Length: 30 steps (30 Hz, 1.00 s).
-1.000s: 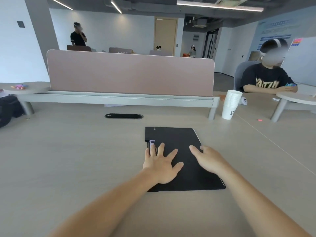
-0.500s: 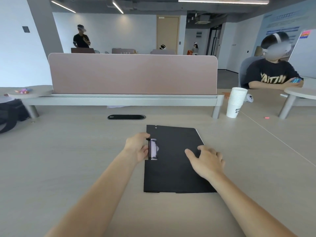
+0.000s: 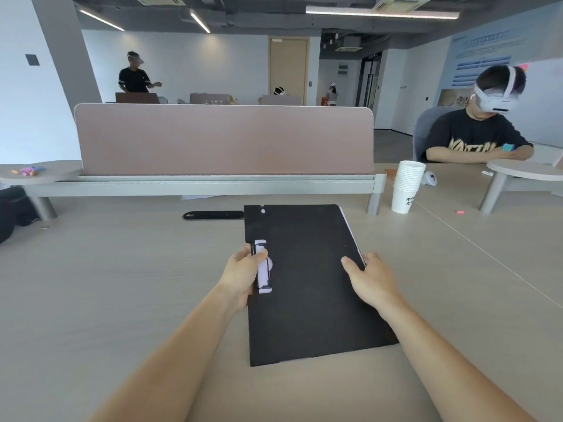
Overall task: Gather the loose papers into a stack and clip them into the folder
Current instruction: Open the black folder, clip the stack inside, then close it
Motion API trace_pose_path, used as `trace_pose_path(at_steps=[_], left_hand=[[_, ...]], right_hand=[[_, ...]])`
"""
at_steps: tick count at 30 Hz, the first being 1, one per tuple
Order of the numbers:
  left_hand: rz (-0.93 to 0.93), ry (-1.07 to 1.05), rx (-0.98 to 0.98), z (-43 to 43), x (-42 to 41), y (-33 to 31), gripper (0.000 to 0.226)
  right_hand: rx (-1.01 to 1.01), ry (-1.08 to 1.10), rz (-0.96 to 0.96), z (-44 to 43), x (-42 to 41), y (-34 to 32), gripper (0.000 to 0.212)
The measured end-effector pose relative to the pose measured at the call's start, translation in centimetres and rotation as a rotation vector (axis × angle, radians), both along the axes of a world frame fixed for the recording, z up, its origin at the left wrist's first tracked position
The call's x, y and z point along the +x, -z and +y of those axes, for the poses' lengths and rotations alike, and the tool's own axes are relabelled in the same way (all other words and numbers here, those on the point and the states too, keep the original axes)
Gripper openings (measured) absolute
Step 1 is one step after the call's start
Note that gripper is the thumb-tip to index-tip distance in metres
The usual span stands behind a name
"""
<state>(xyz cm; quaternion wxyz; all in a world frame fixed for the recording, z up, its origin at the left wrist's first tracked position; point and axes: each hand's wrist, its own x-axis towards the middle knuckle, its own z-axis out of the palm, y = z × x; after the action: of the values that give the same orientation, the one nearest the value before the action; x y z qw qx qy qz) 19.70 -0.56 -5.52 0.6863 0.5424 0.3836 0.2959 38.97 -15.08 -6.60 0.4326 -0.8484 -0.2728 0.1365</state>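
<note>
A black folder (image 3: 307, 287) lies closed on the light wooden desk (image 3: 122, 284), its spine on the left. My left hand (image 3: 242, 274) grips the folder's left edge, thumb over the white clip lever (image 3: 263, 266) set in the spine. My right hand (image 3: 370, 277) holds the right edge, thumb on the cover and fingers curled round the side. A thin white line of paper edges (image 3: 350, 231) shows along the folder's right side. No loose sheets are visible on the desk.
A pink divider screen (image 3: 222, 138) on a grey rail crosses the desk behind the folder. A black cable grommet (image 3: 213, 215) sits at its far left corner. A stack of white paper cups (image 3: 406, 185) stands back right. A person sits at the far right.
My left hand went from lying flat on the cover to gripping the spine at the clip. My right hand slid out to the right edge. The folder sits closer to me and straighter.
</note>
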Motion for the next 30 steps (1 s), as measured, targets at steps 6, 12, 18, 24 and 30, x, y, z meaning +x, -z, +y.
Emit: trace_pose_path(at_steps=[6, 12, 18, 24, 30], left_hand=[[0.359, -0.027, 0.287, -0.1, 0.8, 1.1, 0.037], [0.471, 0.033, 0.425, -0.7, 2.7, 1.2, 0.037], [0.374, 0.214, 0.375, -1.5, 8.0, 0.4, 0.045], [0.532, 0.214, 0.748, -2.2, 15.1, 1.4, 0.056], [0.761, 0.395, 0.994, -2.8, 19.8, 3.0, 0.051]], right_hand=[[0.040, 0.015, -0.190, 0.2, 0.0, 0.1, 0.023], [-0.249, 0.039, -0.362, -0.7, 1.8, 0.6, 0.031], [-0.279, 0.132, -0.446, -2.7, 8.0, 0.0, 0.030], [-0.400, 0.097, -0.409, -1.6, 13.4, -0.1, 0.043], [-0.621, -0.017, -0.476, 0.8, 16.4, 0.3, 0.056]])
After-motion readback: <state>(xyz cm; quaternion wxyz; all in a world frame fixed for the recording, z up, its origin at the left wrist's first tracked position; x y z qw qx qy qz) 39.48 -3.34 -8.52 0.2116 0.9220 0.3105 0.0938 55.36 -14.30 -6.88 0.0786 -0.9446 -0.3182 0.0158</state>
